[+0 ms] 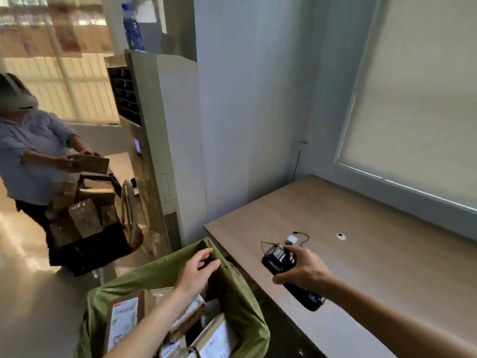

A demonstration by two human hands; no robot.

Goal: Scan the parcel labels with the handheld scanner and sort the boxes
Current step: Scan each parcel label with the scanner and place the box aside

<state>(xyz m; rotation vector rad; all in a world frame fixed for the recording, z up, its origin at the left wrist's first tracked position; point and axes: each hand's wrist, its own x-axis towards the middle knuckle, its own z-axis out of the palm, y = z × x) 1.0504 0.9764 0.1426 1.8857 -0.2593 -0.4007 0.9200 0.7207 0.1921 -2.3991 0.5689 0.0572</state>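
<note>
My right hand [303, 271] grips a black handheld scanner [281, 262] above the near left part of the wooden table [361, 228], its lit window facing up. My left hand [200, 267] reaches over a green bag [242, 301] on the floor beside the table, fingers relaxed at the bag's far rim, holding nothing. Inside the bag lie several cardboard parcels [124, 319] with white labels.
A white charger with a thin cable [293, 239] and a small white disc [341, 236] lie on the table. At the left another person [31, 156] holds a cardboard box over a black crate of parcels [85, 228]. A tall floor air conditioner [160, 151] stands by the wall.
</note>
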